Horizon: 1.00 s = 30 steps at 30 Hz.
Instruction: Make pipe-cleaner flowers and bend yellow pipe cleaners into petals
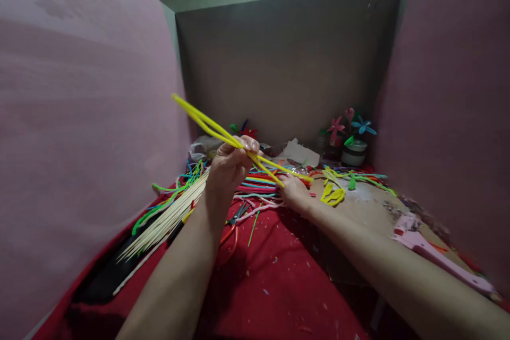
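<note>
My left hand (235,162) is closed in a pinch around yellow pipe cleaners (203,119), raised over the pile. They are doubled at the upper left and split into two ends at the lower right. My right hand (295,192) is low at the pile, beside those lower ends. Its fingertips are mostly hidden, so I cannot tell whether it grips one. Beneath both hands lie red, pink and blue pipe cleaners (257,189). Scissors (235,221) with orange handles rest below my left hand.
A bundle of thin wooden sticks (171,218) lies at left beside green pipe cleaners (149,218). Yellow looped petals (332,195) sit on cardboard (368,212) at right. A pink glue gun (434,252) is farther right. Pipe-cleaner flowers (362,125) stand in a pot (354,153) at the back.
</note>
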{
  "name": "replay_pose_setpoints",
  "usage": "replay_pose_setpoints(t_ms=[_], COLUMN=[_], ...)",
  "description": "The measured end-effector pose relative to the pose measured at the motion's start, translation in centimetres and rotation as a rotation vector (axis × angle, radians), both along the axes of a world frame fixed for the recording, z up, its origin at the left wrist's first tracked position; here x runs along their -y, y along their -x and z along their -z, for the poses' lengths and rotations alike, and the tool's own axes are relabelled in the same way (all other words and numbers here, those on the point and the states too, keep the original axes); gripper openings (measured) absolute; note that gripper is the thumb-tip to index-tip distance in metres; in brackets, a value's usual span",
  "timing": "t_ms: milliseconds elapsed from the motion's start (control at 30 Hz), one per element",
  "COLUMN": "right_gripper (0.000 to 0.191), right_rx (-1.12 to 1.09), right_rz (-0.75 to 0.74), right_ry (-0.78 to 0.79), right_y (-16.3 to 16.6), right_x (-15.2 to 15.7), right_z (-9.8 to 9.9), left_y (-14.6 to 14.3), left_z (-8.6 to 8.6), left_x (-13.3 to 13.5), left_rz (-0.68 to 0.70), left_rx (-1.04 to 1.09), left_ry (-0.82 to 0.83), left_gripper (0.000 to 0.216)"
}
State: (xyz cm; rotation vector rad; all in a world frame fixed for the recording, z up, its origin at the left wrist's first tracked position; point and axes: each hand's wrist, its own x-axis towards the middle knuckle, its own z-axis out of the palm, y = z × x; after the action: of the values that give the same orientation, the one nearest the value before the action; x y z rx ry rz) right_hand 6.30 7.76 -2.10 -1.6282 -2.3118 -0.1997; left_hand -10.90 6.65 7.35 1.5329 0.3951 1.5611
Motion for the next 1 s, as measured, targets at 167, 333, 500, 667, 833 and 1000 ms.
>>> replay_pose_setpoints(t_ms=[167,333,500,667,833,1000], right_gripper=[0.019,0.018,0.031,0.019,0.009,0.005], right_rx=[-0.085,-0.805,-1.555,-1.708,-1.773,-1.846], right_rz=[-0.03,-0.069,-0.239,-0.189,-0.144,-0.081], right_ry=[-0.04,-0.007,0.419,0.342,0.372,0.566], right_y=[-0.8,-0.7,1.7,2.8,2.2,0.8], right_x=[0.8,3.7,6.7,6.1,5.9,6.6], right_z=[-0.4,-2.6,-5.1,-4.4,-3.9,-4.0], left_y=[-0.6,-0.5,-2.2,-4.3,-4.6,-2.4], left_z=[-0.6,-0.4,1.3,2.6,2.6,1.6], left_x=[1.0,0.2,-0.2,1.3,1.5,-0.1], left_rz=[0.14,0.149,0.096,0.139,0.098,-0.424], left_rx=[-0.041,-0.082,-0.177,-0.282,-0.362,-0.743], left_ry=[0.205,0.417,0.47,0.485,0.495,0.125], left_gripper=[0.019,0.022,0.028,0.03,0.032,0.024])
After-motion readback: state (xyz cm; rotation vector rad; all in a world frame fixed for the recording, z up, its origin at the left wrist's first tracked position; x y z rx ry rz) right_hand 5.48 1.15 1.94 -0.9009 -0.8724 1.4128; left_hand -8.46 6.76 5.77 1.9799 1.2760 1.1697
